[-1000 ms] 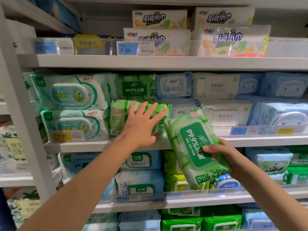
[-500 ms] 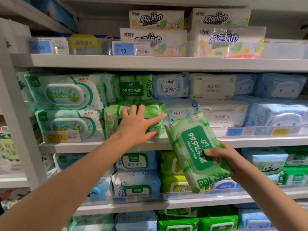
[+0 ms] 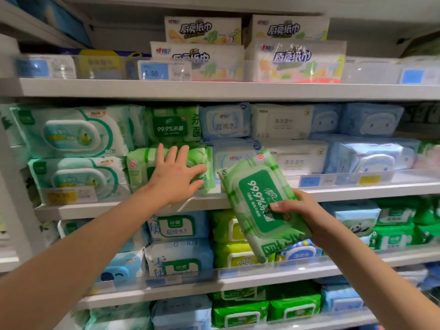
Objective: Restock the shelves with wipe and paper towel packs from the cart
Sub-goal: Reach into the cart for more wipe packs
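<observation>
My right hand (image 3: 301, 211) grips a green wipe pack (image 3: 258, 201) marked 99.9%, tilted, in front of the middle shelf (image 3: 357, 190). My left hand (image 3: 175, 175) lies flat with spread fingers on the front of a matching green wipe pack (image 3: 140, 166) that stands on that shelf. Another green 99.9% pack (image 3: 170, 125) sits on top of it. Kitchen paper towel packs (image 3: 295, 60) are stacked on the top shelf.
Teal-and-white wipe packs (image 3: 71, 134) fill the shelf's left side, blue and white packs (image 3: 283, 122) its right. Clear plastic price rails (image 3: 357, 181) run along each shelf front. Lower shelves (image 3: 238, 284) hold more green, yellow and blue packs. A white upright (image 3: 14, 210) stands at left.
My left hand has pressed further onto the shelved green pack, fingers spreading across its front. The pack in my right hand has shifted slightly down and right.
</observation>
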